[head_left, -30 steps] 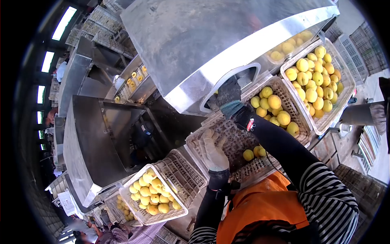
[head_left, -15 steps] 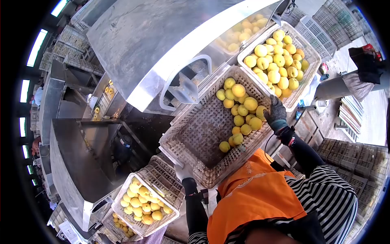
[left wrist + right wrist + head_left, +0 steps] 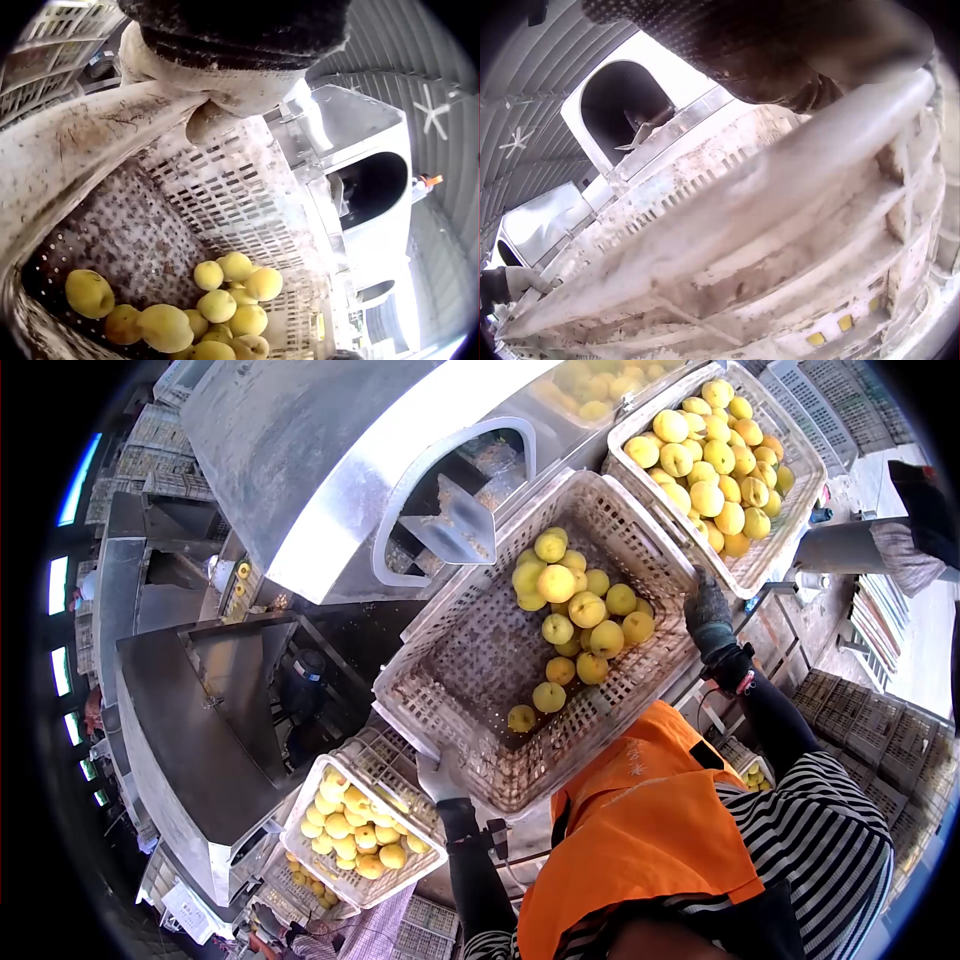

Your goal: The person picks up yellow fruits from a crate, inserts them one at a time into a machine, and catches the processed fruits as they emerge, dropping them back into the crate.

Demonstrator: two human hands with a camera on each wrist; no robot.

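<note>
A dirty white plastic crate (image 3: 470, 650) stands between my hands, with several yellow peaches (image 3: 557, 584) grouped in its right half. My left hand (image 3: 440, 777), in a pale glove, grips its left end. In the left wrist view the thumb (image 3: 210, 124) hooks over the rim (image 3: 82, 135) to the inside. In a dark glove, my right hand (image 3: 708, 618) holds the opposite end; its fingers are largely hidden by the rim. Close above that rim, the dark glove (image 3: 780, 60) fills the top of the right wrist view.
A metal machine with an arched opening (image 3: 460, 500) rises behind the crate. Fuller peach crates stand at the upper right (image 3: 815, 470) and lower left (image 3: 430, 865). Stacked crates (image 3: 870, 730) are at the far right. A metal post (image 3: 840, 548) stands beyond my right hand.
My right hand has left the machine's opening and taken the crate's right end. My left hand went from over the crate to its left end. The crate now looks larger and its peaches have shifted.
</note>
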